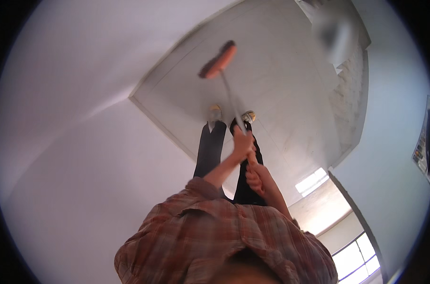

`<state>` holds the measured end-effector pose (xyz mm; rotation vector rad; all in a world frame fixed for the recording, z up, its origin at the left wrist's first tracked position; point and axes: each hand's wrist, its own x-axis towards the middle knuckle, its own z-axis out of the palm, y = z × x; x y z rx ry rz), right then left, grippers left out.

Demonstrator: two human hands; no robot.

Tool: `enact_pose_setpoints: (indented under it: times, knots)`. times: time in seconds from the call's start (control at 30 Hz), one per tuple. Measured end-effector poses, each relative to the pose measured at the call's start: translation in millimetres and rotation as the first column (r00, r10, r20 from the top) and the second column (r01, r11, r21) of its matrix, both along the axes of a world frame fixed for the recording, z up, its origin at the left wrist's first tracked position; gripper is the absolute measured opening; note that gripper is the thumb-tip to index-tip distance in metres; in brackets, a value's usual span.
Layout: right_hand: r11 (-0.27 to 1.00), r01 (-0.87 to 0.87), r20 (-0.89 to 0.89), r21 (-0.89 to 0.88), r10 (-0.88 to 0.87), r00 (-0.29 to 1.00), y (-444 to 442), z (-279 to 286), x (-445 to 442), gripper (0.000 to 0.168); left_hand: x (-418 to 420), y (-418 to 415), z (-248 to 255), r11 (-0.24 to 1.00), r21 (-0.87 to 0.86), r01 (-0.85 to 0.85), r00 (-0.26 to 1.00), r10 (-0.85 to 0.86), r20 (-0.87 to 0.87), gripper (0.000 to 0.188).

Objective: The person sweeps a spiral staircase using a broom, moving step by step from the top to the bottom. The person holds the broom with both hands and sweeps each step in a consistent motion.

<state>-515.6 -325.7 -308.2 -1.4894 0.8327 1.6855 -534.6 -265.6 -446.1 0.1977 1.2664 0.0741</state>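
Note:
A push broom has an orange head with dark bristles, slightly blurred, over the pale floor ahead of my feet. Its light handle runs back between my shoes towards my body. My left hand grips the handle lower down, near my right shin in the view. Closer to my waist, my right hand is wrapped around its upper part. The very end of the handle is hidden by my hands.
White walls meet in a corner to the left. A pale, rumpled-looking area lies along the right wall, below a blurred object. A doorway opens at lower right, with a bright window beyond. Something printed hangs on the right wall.

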Motion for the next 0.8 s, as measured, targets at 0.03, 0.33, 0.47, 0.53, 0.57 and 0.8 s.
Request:
enact_pose_setpoints:
  times: [0.03,0.33,0.47,0.53,0.57,0.8]
  knots:
    - [1.000,-0.013,0.007,0.013,0.013,1.000,10.9,-17.3,-0.8,0.022,-4.1,17.3,-9.5,1.000,-0.020,-0.012,0.999,0.011,-0.047,0.018]
    - [0.942,0.310,-0.113,0.129,-0.297,0.948,43.5,-117.4,-1.5,0.022,-4.8,64.4,-123.3,0.953,0.073,0.294,0.953,-0.287,-0.102,0.016]
    - [0.893,0.433,-0.046,0.121,-0.431,0.901,-12.9,-99.4,-1.9,0.023,23.7,6.4,-113.2,0.803,0.199,0.561,0.826,-0.556,-0.086,0.025]
    - [0.880,0.459,-0.011,0.122,-0.461,0.887,-31.3,-88.1,-0.8,0.023,38.9,-13.6,-97.4,0.743,0.237,0.626,0.775,-0.627,-0.082,0.033]
    - [0.850,0.516,0.011,0.108,-0.520,0.854,-40.6,-83.7,-1.8,0.023,45.5,-19.7,-85.7,0.724,0.238,0.647,0.753,-0.657,-0.047,0.037]
    - [0.898,0.435,0.175,0.071,-0.440,0.881,-26.1,-47.4,-24.4,0.021,35.5,-32.7,-58.0,0.799,0.098,0.593,0.760,-0.596,0.261,0.033]
